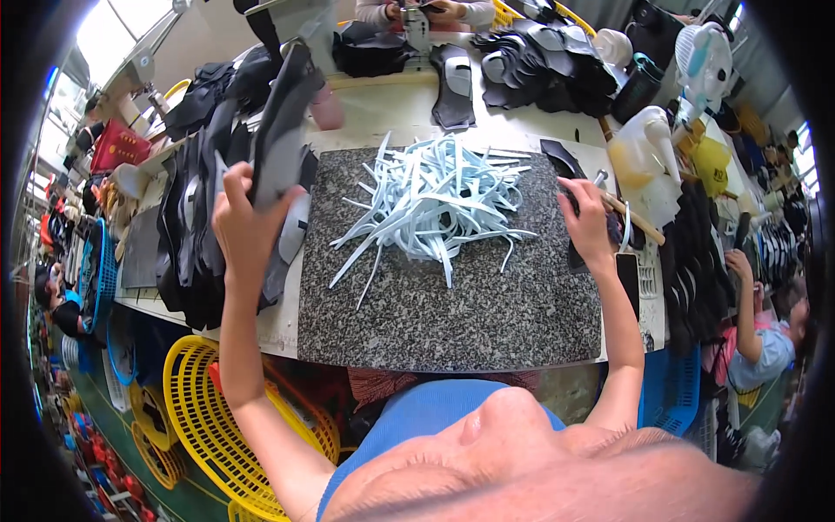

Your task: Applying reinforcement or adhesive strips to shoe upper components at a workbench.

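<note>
My left hand (246, 219) is raised over the left edge of the speckled granite slab (452, 313) and grips a dark grey shoe-upper piece (283, 122) that stands up from my fingers. My right hand (587, 217) rests at the slab's right edge, fingers closed around a wooden-handled brush (633, 217) next to a black piece (565, 161). A loose heap of pale blue-white strips (435, 200) lies on the slab between my hands.
Stacks of black shoe pieces (187, 235) line the left side. More black pieces (544, 61) lie at the back, where another person's hands work at a machine. A translucent jug (639, 152) stands right. Yellow baskets (204, 409) sit below; a seated person is at right.
</note>
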`<action>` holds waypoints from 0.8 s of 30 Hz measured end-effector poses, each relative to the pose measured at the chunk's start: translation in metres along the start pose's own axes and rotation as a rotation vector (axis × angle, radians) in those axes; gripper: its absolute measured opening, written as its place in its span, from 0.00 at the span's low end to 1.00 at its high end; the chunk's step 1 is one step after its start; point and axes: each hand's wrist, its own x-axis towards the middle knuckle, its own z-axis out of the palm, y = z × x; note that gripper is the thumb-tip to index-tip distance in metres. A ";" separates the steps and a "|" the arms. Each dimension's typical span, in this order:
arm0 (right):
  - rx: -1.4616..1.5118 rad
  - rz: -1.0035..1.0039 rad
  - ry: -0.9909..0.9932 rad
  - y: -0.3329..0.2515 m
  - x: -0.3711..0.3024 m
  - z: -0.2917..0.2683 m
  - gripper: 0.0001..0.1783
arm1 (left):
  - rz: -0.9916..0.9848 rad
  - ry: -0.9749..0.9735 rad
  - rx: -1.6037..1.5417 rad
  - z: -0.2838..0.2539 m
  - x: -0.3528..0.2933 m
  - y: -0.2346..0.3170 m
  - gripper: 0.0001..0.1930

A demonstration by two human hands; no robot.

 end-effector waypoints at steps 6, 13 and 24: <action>0.204 -0.056 -0.185 0.012 0.081 0.081 0.08 | 0.121 -1.091 -0.775 -0.029 -0.086 0.124 0.36; 0.115 -0.082 -0.385 0.036 0.132 0.187 0.13 | 0.279 -1.558 -0.858 0.028 -0.154 0.176 0.45; 0.743 0.164 -0.203 -0.016 0.106 0.063 0.12 | 0.378 -0.977 -0.914 0.044 -0.165 0.195 0.45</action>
